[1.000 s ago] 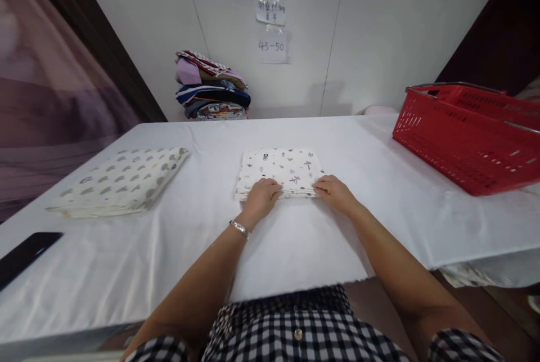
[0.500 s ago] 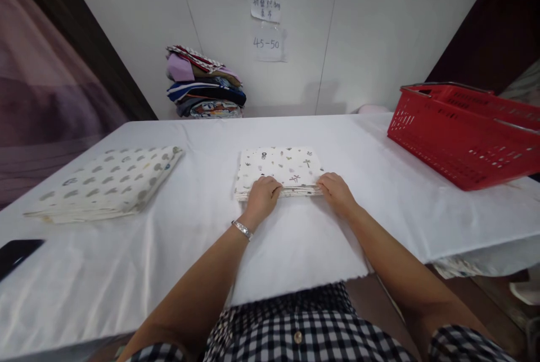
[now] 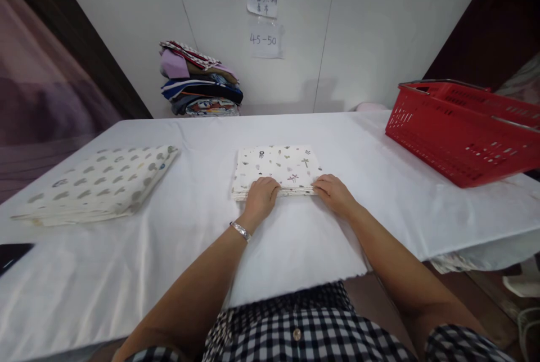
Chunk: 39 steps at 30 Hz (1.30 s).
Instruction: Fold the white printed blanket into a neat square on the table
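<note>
A folded white cloth (image 3: pixel 276 166) with small plant prints lies flat in the middle of the table, its layers stacked along the near edge. My left hand (image 3: pixel 262 196) grips that near edge left of its middle, fingers on top and closed. At the near right corner, my right hand (image 3: pixel 334 193) pinches the layers between thumb and fingers. A second folded cloth (image 3: pixel 99 184), cream with grey cloud-like shapes, rests to the left, apart from both hands.
A white cloth covers the table (image 3: pixel 202 272). On the right stands a red plastic basket (image 3: pixel 459 137). A pile of folded fabrics (image 3: pixel 200 83) sits at the back by the wall. A dark flat object (image 3: pixel 14 255) lies at the left edge. Paper signs (image 3: pixel 264 38) hang on the wall.
The view has shifted slightly. My right hand has slid a little inward along the cloth's near edge; my left hand keeps its grip.
</note>
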{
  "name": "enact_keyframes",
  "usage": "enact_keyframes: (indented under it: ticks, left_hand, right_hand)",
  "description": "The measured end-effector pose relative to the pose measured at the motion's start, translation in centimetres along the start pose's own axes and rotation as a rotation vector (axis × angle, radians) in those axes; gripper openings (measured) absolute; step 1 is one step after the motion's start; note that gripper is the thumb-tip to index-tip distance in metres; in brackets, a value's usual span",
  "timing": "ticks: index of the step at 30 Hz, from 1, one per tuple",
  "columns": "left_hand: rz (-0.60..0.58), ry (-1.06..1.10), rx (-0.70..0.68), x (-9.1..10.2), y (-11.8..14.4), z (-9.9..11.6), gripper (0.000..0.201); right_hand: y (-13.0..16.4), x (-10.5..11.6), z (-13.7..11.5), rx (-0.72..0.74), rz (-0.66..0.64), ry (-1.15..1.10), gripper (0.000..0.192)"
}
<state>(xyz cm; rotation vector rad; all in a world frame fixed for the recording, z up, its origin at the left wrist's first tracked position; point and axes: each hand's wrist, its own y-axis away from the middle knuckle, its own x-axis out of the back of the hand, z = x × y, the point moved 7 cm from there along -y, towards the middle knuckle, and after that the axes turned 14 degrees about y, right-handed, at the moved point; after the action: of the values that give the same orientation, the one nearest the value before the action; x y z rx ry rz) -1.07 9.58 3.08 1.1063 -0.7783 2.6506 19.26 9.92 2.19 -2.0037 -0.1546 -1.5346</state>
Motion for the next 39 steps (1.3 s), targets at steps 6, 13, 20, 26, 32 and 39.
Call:
enact_keyframes:
  ticks: [6,13,20,26,32,39]
  left_hand:
    - [0.008,-0.013,0.013,0.0,-0.1,0.2,0.020]
    - [-0.016,-0.039,-0.043,0.0,0.1,0.4,0.020]
    - [-0.048,-0.019,-0.056,-0.2,0.3,0.1,0.017]
    - [-0.045,0.004,-0.044,-0.3,0.3,-0.2,0.019]
    - [-0.049,0.012,-0.040,-0.4,0.2,-0.2,0.021]
    - [-0.066,-0.018,-0.058,-0.5,0.2,0.1,0.021]
  right_hand:
    - [-0.2,0.2,-0.2,-0.039,0.026,0.076,0.026]
    - [0.2,0.8,-0.5,0.010,0.068,0.111,0.025]
    - [0.3,0.6,-0.6,0.060,0.024,0.036,0.021]
    - [0.3,0.4,-0.4,0.038,0.035,0.023,0.023]
    - [0.2,0.8,-0.3,-0.017,0.083,0.111,0.028]
    - [0.3,0.0,0.0,0.054,0.052,0.161,0.023]
